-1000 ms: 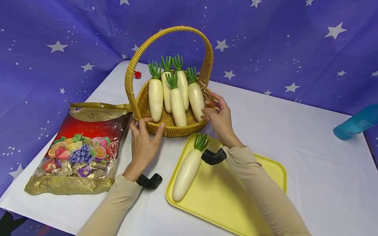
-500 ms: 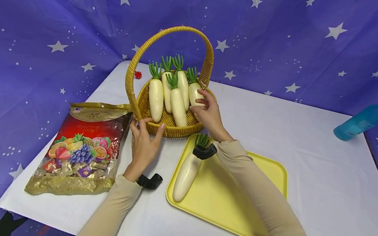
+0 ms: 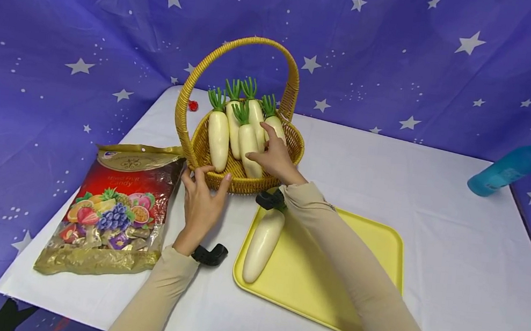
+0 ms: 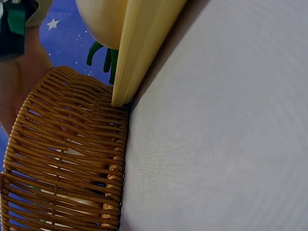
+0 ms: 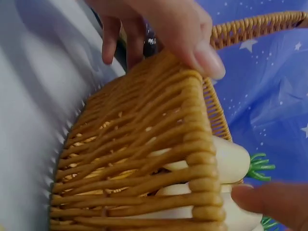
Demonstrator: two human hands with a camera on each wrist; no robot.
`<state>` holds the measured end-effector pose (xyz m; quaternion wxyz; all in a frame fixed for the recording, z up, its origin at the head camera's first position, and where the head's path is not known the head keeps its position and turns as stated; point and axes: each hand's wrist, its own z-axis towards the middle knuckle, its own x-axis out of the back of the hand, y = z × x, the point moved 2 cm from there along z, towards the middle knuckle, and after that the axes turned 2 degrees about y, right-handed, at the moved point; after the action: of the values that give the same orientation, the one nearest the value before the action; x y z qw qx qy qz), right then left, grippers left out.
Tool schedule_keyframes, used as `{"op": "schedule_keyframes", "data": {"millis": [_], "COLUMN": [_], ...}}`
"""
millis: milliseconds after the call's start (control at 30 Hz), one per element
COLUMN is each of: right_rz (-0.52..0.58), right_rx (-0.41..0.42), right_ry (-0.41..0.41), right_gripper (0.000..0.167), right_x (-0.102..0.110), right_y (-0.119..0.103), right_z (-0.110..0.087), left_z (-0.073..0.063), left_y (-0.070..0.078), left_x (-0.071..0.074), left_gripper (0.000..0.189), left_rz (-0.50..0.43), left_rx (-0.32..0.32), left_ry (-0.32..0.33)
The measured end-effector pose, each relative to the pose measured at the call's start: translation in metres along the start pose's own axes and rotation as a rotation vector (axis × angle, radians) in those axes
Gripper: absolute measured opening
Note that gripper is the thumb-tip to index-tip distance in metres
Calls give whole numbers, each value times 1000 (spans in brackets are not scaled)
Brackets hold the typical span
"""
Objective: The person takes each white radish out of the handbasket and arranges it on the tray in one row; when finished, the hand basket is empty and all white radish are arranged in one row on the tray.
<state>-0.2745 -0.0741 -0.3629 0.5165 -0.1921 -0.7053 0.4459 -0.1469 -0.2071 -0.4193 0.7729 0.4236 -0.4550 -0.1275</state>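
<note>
In the head view a yellow wicker basket point(image 3: 268, 183) with an arched handle holds several white radishes point(image 3: 218, 139) with green tops. My left hand point(image 3: 203, 202) grips its front-left rim; the right wrist view shows that thumb point(image 5: 209, 60) on the rim. My right hand point(image 3: 276, 158) is over the basket's right part, fingers and thumb spread. Its thumb overlaps the front radish point(image 3: 250, 145) in view, and the hand partly covers the right-hand radish point(image 3: 274, 126). Another white radish point(image 3: 264, 246) lies on a yellow tray point(image 3: 322, 268), its top partly covered by the wrist camera.
A mixed fruit candy bag point(image 3: 117, 209) lies left of the basket. A blue bottle point(image 3: 513, 164) leans at the far right. Behind the basket handle sits a small red object point(image 3: 193, 105). A purple star-patterned cloth point(image 3: 379, 53) hangs behind the white table point(image 3: 456, 250).
My right hand has moved left from the basket's right rim, across the right-hand radish, to the front radish. The left hand and the radishes have stayed in place.
</note>
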Motion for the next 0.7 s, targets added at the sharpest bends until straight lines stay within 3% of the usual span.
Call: {"op": "schedule_keyframes", "data": {"millis": [200,700], "right_rz": [-13,-182], "right_rx": [-2,27], "right_ry": [-110,-73], "right_gripper": [93,98], "right_x": [-5,-14], "right_y": [-2,-3], "right_z": [6,9], "left_z": [0,0], "left_y": [0,0], "left_x": [1,-1], "left_gripper": [55,54], "left_rz": [-4,-1], "left_rx": [4,-1], "left_ry": [3,9]}}
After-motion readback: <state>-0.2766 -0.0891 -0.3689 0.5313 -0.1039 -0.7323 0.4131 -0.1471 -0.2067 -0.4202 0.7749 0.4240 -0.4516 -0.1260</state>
